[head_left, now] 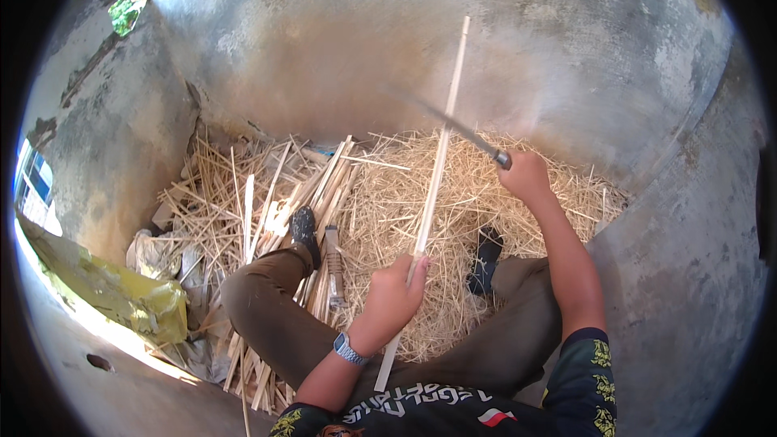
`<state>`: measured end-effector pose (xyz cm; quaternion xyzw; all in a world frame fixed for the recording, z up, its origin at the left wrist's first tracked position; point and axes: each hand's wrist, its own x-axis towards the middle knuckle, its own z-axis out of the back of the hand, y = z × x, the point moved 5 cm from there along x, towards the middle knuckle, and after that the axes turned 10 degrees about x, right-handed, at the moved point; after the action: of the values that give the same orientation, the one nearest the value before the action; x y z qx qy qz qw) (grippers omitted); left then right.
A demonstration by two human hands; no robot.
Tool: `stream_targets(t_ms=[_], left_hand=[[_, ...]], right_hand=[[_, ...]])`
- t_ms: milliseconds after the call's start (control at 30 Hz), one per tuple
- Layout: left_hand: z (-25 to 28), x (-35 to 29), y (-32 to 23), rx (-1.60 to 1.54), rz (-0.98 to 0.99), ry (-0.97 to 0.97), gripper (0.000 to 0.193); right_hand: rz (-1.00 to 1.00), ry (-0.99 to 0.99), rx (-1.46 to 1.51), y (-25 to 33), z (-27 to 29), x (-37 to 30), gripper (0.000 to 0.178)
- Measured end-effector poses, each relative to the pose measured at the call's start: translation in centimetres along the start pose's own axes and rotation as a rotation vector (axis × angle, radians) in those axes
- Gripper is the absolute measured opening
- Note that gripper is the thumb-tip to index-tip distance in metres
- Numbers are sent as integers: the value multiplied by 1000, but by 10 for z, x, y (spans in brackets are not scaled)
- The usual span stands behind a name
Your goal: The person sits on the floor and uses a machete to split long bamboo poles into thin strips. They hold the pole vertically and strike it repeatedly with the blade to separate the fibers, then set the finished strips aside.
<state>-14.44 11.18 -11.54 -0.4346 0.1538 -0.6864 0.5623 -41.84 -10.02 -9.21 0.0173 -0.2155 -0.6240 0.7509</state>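
My left hand (392,298), with a metal-banded watch at the wrist, is closed around the lower part of a long, pale strip of split bamboo or wood (435,174). The strip slants upward away from me, its lower end by my lap. Closed on a dark handle, my right hand (525,176) holds a long-bladed knife (479,142). The blade points up and left and crosses the strip's upper half; its tip is blurred. Whether the blade touches the strip, I cannot tell.
Thin shavings (405,324) cover the floor between my legs. Several pale strips (267,226) are heaped at the left, with a second blade tool (334,263) beside my left foot. Yellow sheeting (121,279) lies far left. Bare walls (340,48) surround me.
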Motion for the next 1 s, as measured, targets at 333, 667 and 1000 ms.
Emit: stream_targets(t_ms=[333, 667, 1000], left_hand=[[17, 4, -6, 89, -30, 39, 29], [35, -9, -11, 130, -64, 92, 27], [82, -101, 21, 230, 25, 327, 20]], right_hand=[[-55, -244, 36, -44, 4, -1, 18], [5, -201, 47, -58, 42, 2, 20], [-342, -346, 1032, -90, 19, 2, 21]])
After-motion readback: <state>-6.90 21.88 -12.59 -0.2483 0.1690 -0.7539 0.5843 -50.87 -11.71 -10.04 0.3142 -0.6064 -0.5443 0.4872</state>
